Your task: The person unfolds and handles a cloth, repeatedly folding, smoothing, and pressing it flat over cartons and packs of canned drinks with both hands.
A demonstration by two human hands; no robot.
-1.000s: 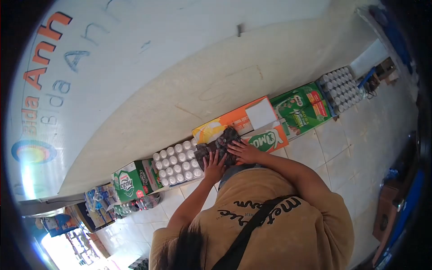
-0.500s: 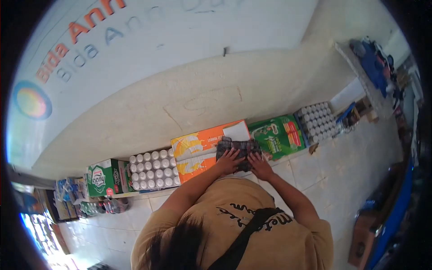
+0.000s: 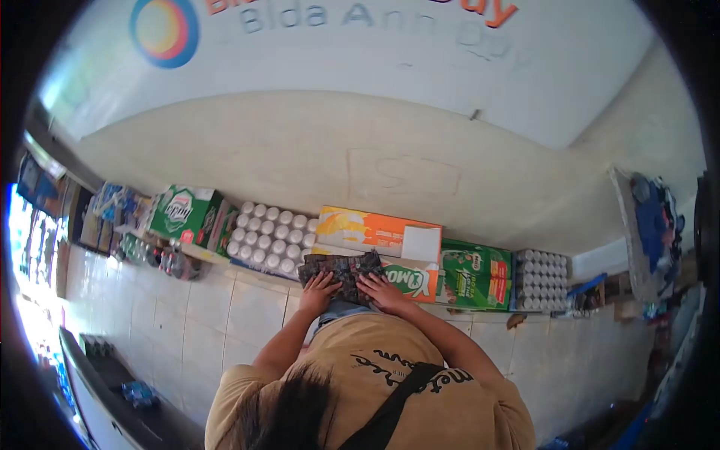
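A dark patterned cloth (image 3: 343, 270) is spread over the front left part of an orange and white carton (image 3: 379, 229). My left hand (image 3: 319, 292) lies on the cloth's left side, with its fingers spread. On the right side of the same cloth, my right hand (image 3: 383, 292) rests palm down, fingers apart and stretched forward. The cloth's left edge is close to a tray of white-topped cans (image 3: 271, 238). Part of the carton's printed front shows just right of my right hand. The undersides of both hands are hidden.
Green packs (image 3: 475, 274) and another tray of cans (image 3: 541, 279) continue the row to the right. Leftward are a green box (image 3: 184, 214) and several bottles (image 3: 176, 260). A wall (image 3: 300, 150) rises behind; a ledge with clothes (image 3: 651, 225) juts out at right.
Both hands and the cloth have moved left along the orange carton, from its right part towards the can tray. The camera view has turned, and more floor shows at the left.
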